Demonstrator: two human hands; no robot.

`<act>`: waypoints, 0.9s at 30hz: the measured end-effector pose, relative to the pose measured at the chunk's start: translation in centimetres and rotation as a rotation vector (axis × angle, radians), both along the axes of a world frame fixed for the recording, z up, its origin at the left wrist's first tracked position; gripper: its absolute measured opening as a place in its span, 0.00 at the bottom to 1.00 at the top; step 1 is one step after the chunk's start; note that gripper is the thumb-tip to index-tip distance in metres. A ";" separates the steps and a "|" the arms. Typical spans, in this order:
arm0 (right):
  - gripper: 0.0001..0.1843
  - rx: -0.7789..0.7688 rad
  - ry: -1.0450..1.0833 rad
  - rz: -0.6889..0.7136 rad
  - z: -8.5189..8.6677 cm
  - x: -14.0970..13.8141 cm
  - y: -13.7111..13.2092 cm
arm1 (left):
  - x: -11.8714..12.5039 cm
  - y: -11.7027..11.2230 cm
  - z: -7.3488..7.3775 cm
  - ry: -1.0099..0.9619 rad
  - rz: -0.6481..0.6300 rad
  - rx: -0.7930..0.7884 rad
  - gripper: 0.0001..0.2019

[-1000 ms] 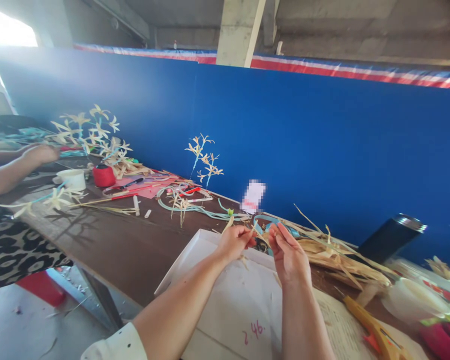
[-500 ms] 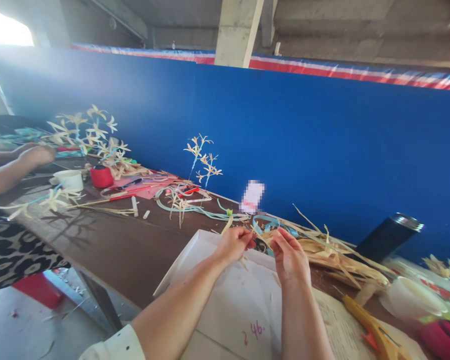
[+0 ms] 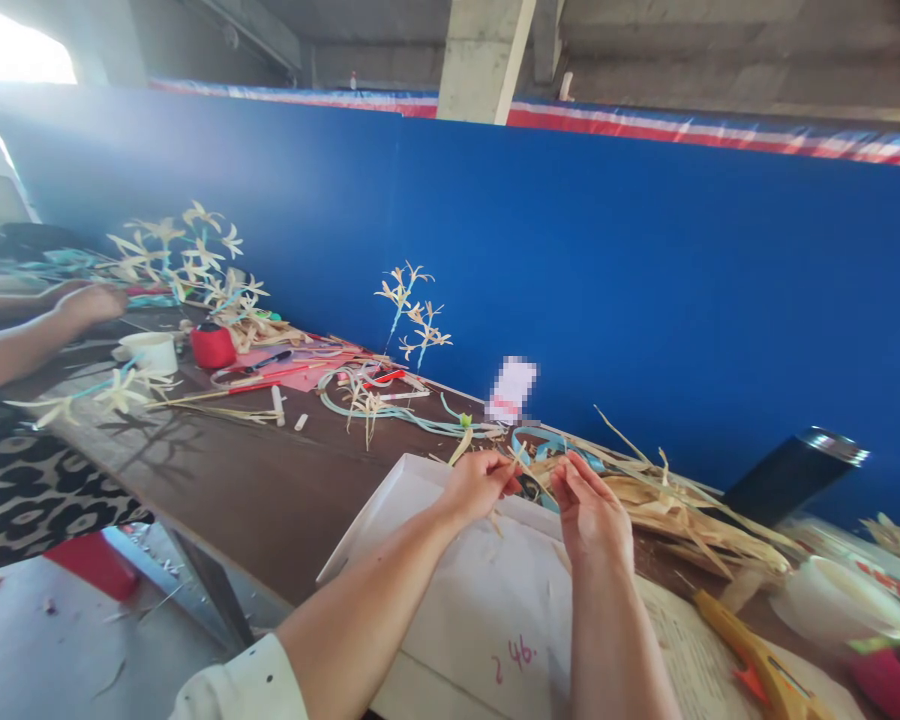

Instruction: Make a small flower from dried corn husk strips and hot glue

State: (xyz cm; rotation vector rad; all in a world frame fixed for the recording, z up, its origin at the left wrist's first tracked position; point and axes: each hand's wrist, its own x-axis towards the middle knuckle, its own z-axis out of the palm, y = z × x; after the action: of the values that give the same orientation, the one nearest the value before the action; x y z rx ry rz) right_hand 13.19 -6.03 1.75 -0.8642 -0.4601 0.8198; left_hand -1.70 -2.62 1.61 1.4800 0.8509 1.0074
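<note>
— What is going on along the bench, starting at the far left?

— Another person's hand is resting by a cluster of finished straw flowers. A red spool is sitting just right of a white cup, and a small flower sprig is standing against the blue wall.

— And the person's own hands?

— The left hand is pinching a straw strip, fingers curled closed around it. The right hand is gripping the same strip with its fingertips. The hands are working close together but not touching, just above the far edge of the white board.

— How should that grip be handled?

— I'd say lightly: dry straw is likely brittle, so the fingertips should be pressing near each other rather than pulling apart hard. Working over the board is sensible, since bits are dropping there.

— What is lying to the right?

— A loose straw heap is spreading just beyond the right hand, a dark flask is leaning behind it, and a yellow tool is lying near the right forearm.
</note>
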 end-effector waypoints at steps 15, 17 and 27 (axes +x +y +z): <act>0.21 -0.216 -0.199 -0.344 -0.4 0.0 0.1 | 0.2 0.1 -0.6 0.034 -0.016 0.075 0.14; 0.21 -0.212 -0.133 -0.322 0.0 -0.2 -0.1 | 0.2 0.1 -0.6 0.050 -0.007 0.100 0.14; 0.14 -0.058 0.318 0.081 0.6 0.7 -0.3 | 0.1 -0.1 -0.5 0.087 0.001 0.131 0.16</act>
State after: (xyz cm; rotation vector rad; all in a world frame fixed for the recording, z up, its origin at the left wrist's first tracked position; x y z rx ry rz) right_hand 13.92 -6.36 2.40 -0.7546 -0.1936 1.0295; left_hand -1.58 -2.69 1.15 1.6448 0.8609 1.0213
